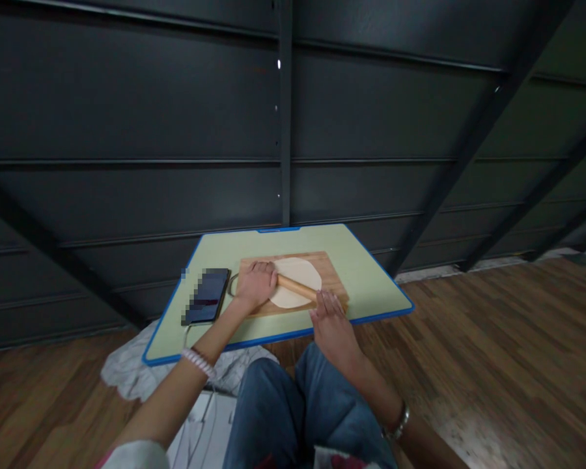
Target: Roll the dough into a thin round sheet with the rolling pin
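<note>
A flat round of pale dough (297,273) lies on a wooden board (331,270) on a light green table with a blue rim (366,277). Across the dough lies a wooden rolling pin (295,285). My left hand (256,284) is closed over the pin's left end. My right hand (329,316) rests with fingers stretched flat on the pin's right end, near the table's front edge.
A dark phone (208,296) lies on the table left of the board, a cable trailing off it. White cloth (127,374) lies on the wooden floor under the table's left corner. My legs in blue jeans (297,410) sit below. A dark panelled wall stands behind.
</note>
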Tool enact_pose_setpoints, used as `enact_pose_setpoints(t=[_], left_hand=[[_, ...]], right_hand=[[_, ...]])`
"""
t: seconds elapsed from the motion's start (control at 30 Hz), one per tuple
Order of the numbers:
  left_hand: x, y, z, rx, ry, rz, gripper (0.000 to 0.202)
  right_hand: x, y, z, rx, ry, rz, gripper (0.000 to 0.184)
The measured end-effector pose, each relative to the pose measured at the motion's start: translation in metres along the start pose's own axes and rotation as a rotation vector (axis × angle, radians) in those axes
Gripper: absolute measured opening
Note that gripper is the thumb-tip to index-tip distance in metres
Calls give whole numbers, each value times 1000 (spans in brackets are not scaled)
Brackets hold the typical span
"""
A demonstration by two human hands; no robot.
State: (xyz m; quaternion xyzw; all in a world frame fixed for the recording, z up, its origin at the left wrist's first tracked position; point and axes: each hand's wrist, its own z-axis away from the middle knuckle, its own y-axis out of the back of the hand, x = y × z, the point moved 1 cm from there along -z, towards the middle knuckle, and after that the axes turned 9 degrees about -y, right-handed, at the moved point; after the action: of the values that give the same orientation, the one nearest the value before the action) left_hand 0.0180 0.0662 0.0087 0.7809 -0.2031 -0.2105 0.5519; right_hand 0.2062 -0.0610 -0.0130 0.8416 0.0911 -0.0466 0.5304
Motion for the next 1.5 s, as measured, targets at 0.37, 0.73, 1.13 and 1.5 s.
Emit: enact_pose_setpoints(t=[0.37,0.73,1.13,1.5], left_hand=[[7,0,-35,-172,190,96,48],[-21,-31,-73,-334,248,206,52],[-18,-28,-75,-301,285,185,59],[-1,-20,-55,-240,151,93,60]], right_hand=[[60,-26,-108,-203,17,34,53],[69,-58,-200,-404,-123,-82,69],[67,-65,-211,-458,-86,-58,57],[68,-37,-120,-200,80,4,52]])
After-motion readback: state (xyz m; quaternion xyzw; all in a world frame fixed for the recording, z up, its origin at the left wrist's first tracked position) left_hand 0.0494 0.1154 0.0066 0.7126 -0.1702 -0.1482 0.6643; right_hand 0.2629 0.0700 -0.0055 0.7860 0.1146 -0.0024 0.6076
